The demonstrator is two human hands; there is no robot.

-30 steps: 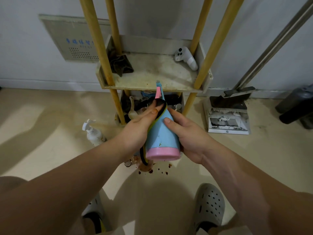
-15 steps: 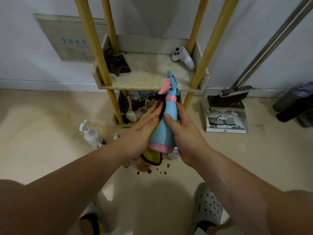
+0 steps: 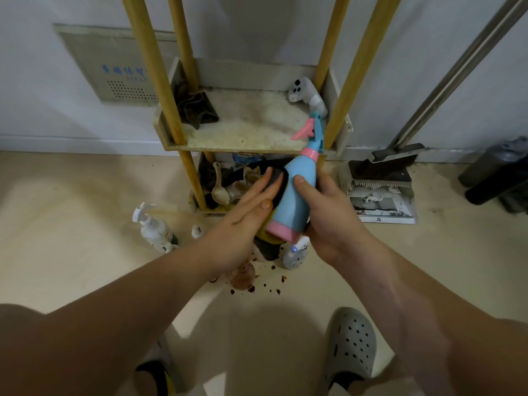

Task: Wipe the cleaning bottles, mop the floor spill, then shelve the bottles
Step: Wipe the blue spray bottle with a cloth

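My right hand [image 3: 328, 224] grips a blue spray bottle [image 3: 297, 195] with a pink base and pink trigger, tilted with its nozzle pointing up toward the shelf. My left hand [image 3: 243, 221] presses a dark cloth with a yellow edge [image 3: 275, 184] flat against the bottle's left side, fingers straight. A white spray bottle [image 3: 154, 230] stands on the floor to the left. Another white bottle [image 3: 295, 252] lies below the blue one. A brown spill with dark droplets [image 3: 251, 281] marks the floor under my hands.
A yellow-posted shelf unit [image 3: 248, 144] stands ahead, with a dark rag [image 3: 197, 110] and a white controller [image 3: 307, 95] on its stained tier and clutter below. A dustpan and broom [image 3: 383, 190] sit to the right, dark cylinders [image 3: 497, 175] far right. My grey clogs [image 3: 351, 347] are near the spill.
The blue bottle has swung from base-toward-me to more upright, nozzle moving up and right. My left hand with the cloth has slid along the bottle's side.
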